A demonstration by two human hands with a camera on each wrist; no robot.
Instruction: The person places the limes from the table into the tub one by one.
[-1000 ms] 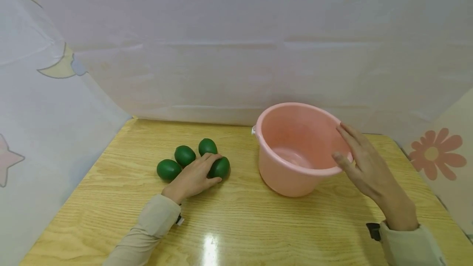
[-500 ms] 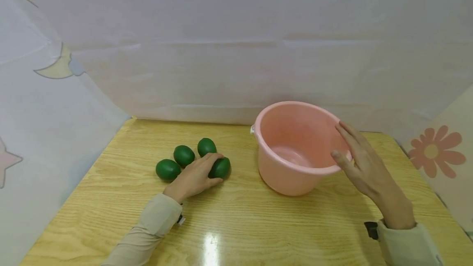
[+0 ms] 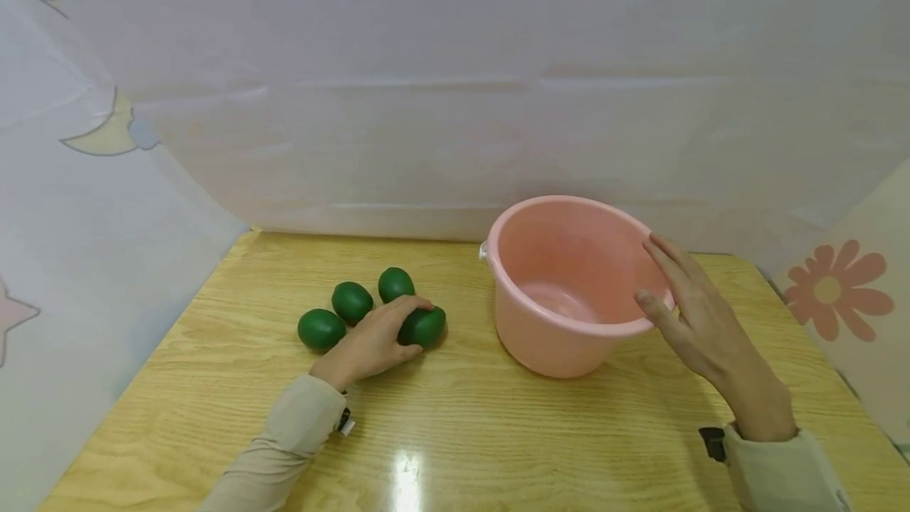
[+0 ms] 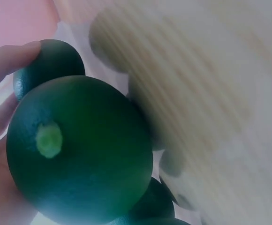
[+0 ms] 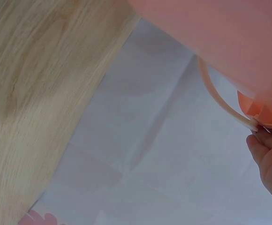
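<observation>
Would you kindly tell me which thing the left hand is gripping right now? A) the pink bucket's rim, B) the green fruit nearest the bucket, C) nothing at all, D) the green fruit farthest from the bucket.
B: the left hand curls its fingers round the green fruit nearest the bucket, while three others lie free.
</observation>
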